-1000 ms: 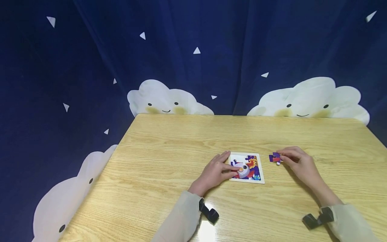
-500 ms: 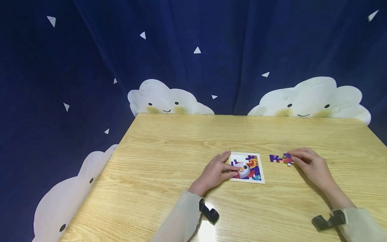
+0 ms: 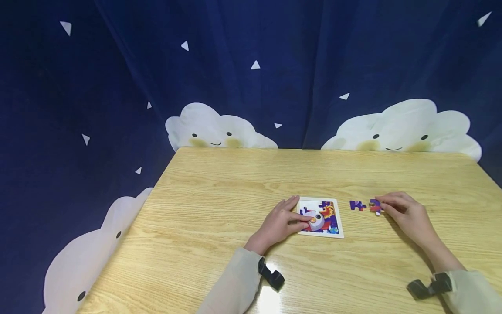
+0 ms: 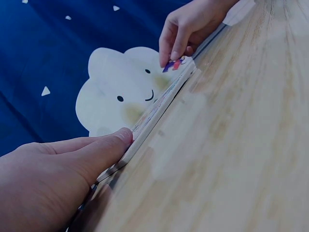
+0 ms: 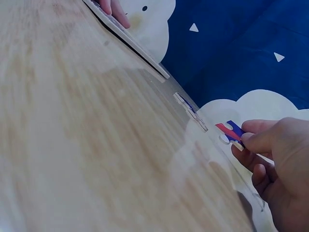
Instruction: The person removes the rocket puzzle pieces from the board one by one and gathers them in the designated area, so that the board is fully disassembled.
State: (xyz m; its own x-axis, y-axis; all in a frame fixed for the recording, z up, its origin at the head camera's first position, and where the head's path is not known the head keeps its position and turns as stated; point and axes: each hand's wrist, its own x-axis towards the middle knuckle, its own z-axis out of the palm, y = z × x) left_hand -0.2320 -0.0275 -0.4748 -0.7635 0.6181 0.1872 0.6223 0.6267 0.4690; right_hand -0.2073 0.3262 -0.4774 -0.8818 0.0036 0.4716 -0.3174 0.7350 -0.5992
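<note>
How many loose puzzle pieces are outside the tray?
2: one piece lies on the table right of the tray; the right hand pinches another piece. More could be hidden.

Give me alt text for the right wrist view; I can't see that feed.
The right grip pinches a red-and-purple puzzle piece between thumb and fingers. Farther off, another piece lies on the wooden table, then a puzzle tray touched by the left grip. Behind hangs a blue curtain.
</note>
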